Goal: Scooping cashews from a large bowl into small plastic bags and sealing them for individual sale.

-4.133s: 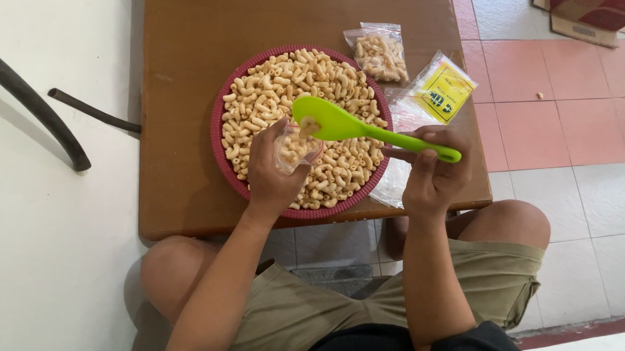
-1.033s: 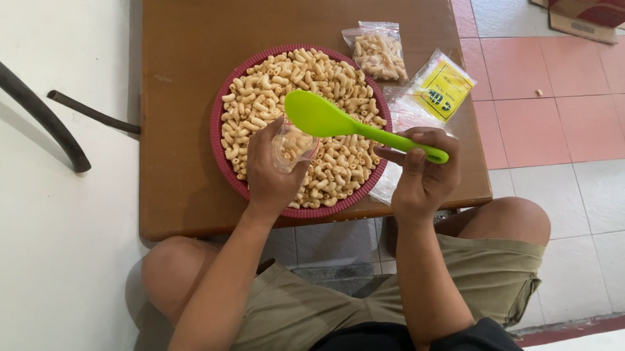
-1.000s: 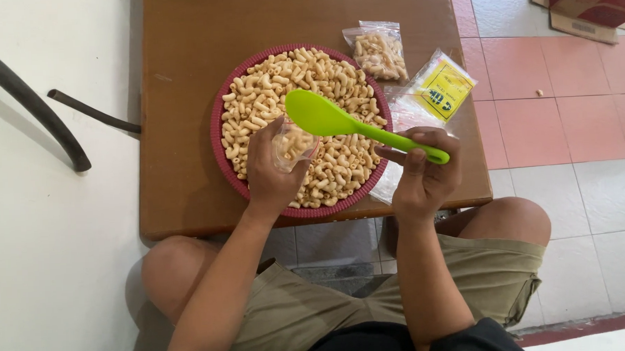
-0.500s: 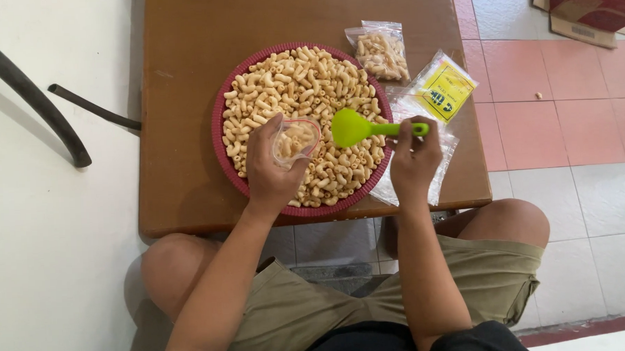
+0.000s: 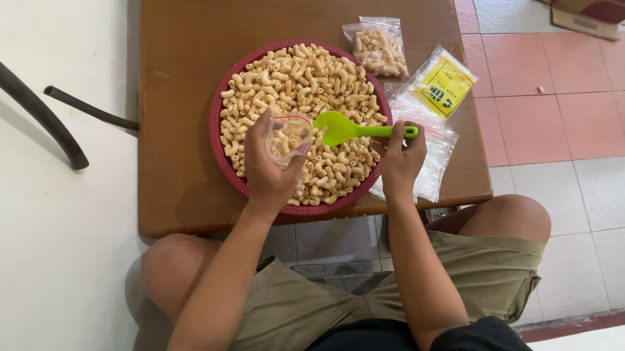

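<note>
Where the fingers [image 5: 299, 150] of the left hand [image 5: 269, 173] wrap it, a small clear plastic bag [image 5: 288, 136], part-filled with macaroni, is held mouth-up above the tray [image 5: 218, 147]. Right hand [image 5: 399, 160]: fingers pinch the handle of a bright green plastic spoon [image 5: 349, 128], its smooth bowl lying on the pasta just beside the bag. Tray: round, dark red, ribbed rim, heaped with pale elbow macaroni [image 5: 299, 79]. Counter [image 5: 178, 83]: brown wood. Right of tray: sealed clear packet of macaroni [image 5: 377, 47]; stack of flat clear bags [image 5: 429, 154] with yellow rectangular label [image 5: 442, 88].
</note>
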